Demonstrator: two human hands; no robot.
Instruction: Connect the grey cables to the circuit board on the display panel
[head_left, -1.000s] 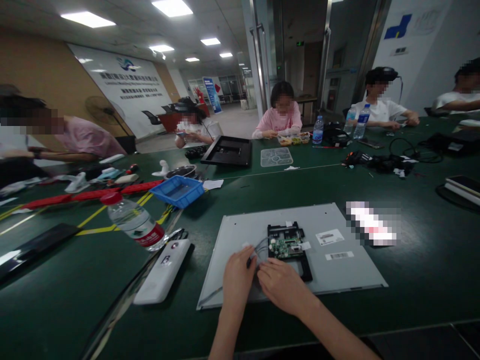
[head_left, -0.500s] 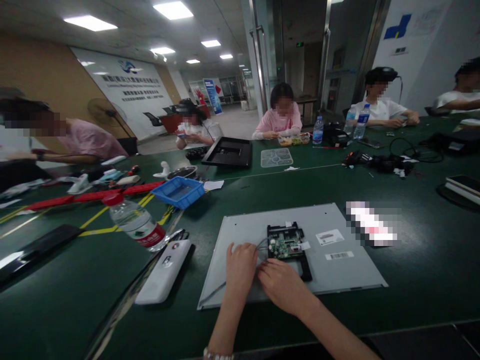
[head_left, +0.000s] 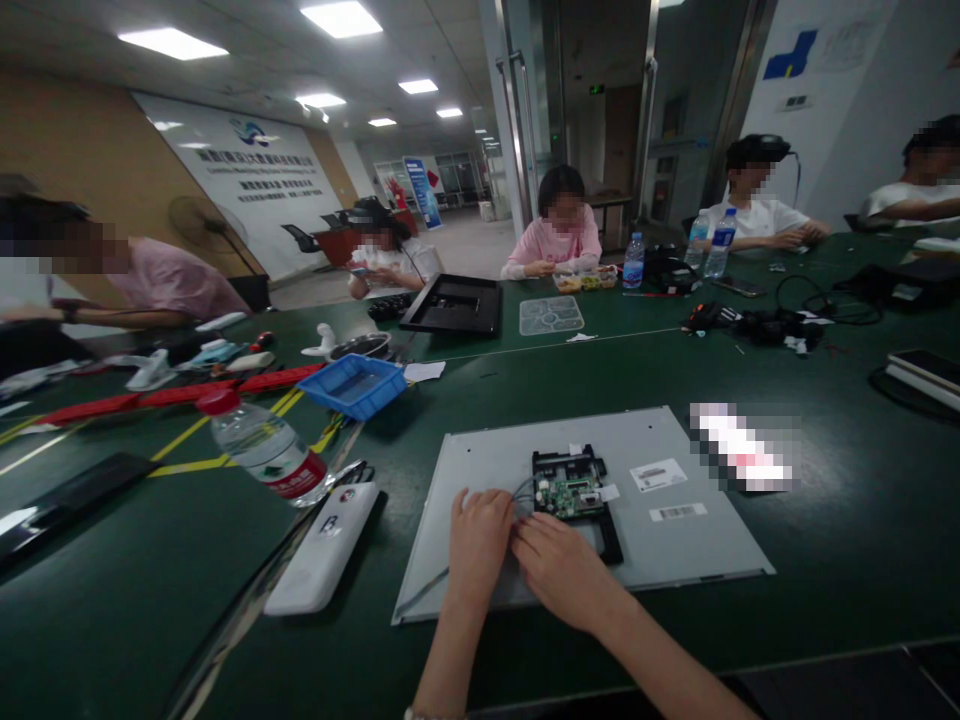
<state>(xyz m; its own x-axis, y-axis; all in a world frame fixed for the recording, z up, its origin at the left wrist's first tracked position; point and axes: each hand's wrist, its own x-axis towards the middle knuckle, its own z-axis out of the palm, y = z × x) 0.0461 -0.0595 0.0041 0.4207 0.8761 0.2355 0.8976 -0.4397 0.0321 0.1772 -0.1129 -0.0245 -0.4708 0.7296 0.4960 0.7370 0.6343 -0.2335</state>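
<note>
We've got the gray cables (head_left: 523, 489) running left off the circuit board (head_left: 568, 499) on the flat panel (head_left: 491, 458) — our left hand (head_left: 481, 537) sits at them, our right hand (head_left: 561, 562) is nearer the board. Fingertips are hidden, so we can't tell what either grip holds.

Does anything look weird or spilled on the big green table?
I can't see any spill. The red-capped bottle beside the white device on the left looks tilted, though the wide camera view may just make it seem so; I can't tell. A small white scrap also lies by the clear plastic piece, looking untidy.
</note>
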